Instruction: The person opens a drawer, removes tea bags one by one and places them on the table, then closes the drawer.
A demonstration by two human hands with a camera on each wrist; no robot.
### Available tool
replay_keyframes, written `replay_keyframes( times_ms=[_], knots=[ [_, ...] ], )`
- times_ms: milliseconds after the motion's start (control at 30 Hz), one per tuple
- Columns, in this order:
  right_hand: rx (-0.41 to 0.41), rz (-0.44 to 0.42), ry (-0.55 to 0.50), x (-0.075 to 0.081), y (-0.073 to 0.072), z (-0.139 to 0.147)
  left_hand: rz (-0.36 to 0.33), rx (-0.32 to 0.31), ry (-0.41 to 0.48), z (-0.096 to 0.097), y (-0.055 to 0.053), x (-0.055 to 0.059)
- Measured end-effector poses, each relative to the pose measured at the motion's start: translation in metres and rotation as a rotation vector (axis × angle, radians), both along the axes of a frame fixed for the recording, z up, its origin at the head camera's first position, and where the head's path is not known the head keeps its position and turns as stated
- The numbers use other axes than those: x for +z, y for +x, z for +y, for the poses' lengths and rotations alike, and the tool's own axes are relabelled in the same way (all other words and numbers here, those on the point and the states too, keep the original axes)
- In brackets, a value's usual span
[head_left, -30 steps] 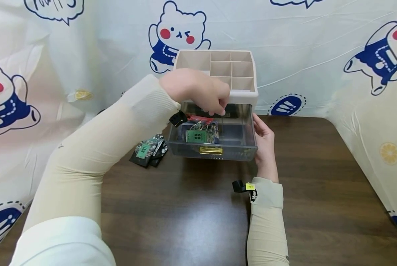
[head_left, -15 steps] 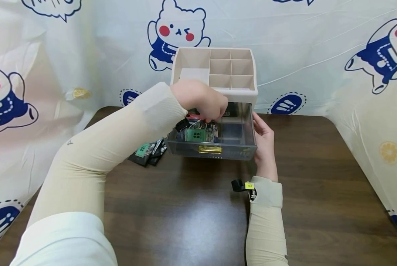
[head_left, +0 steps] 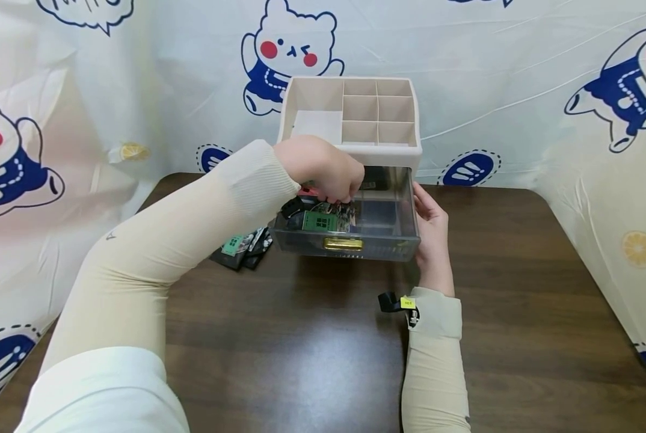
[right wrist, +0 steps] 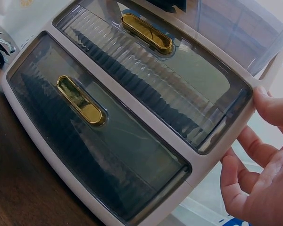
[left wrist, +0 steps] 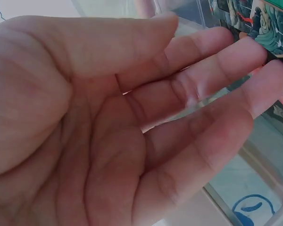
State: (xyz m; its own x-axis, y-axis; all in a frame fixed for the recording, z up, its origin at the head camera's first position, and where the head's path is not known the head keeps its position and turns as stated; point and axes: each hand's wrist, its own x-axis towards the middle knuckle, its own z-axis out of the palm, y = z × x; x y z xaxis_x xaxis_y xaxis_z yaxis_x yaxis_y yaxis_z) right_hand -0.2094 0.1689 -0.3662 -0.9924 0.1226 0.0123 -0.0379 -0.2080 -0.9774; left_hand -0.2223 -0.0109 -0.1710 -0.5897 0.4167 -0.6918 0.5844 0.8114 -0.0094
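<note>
My left hand point(head_left: 325, 168) reaches down into the pulled-out, see-through top drawer point(head_left: 296, 243) of a white desktop organizer point(head_left: 399, 157). In the left wrist view its fingers are nearly straight, and the fingertips touch a dark printed packet point(left wrist: 269, 28) with a green label. The thumb lies apart from the packet. Inside the drawer that packet point(head_left: 320, 221) lies on the left, beside something red point(head_left: 308, 192). My right hand point(head_left: 432, 231) rests against the organizer's right side; in the right wrist view the thumb point(right wrist: 269, 108) touches the front edge and the fingers lie along the side.
Several dark packets point(head_left: 239, 248) lie on the brown table point(head_left: 301, 337), left of the organizer. Two lower drawers with gold handles point(right wrist: 80, 100) are closed. Small compartments point(head_left: 359, 108) top the organizer. A patterned cloth point(head_left: 491, 72) hangs behind.
My left hand has lowered into the drawer and shifted slightly left and nearer, down to the packet. My right hand keeps its place at the organizer's side.
</note>
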Motion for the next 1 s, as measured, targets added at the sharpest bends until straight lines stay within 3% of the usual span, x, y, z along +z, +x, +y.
replay_keyframes(
  times_ms=[300,533,1000],
  knots=[
    [-0.016,-0.018,-0.006,-0.002,-0.001,-0.001,-0.008,-0.071,0.077,-0.003,-0.001,0.003],
    [-0.017,-0.002,-0.031,-0.002,-0.003,-0.001,0.030,-0.142,0.160,-0.007,-0.001,0.008],
    [-0.019,-0.016,-0.042,-0.001,-0.003,-0.001,0.006,-0.135,0.222,-0.015,0.001,0.005]
  ],
)
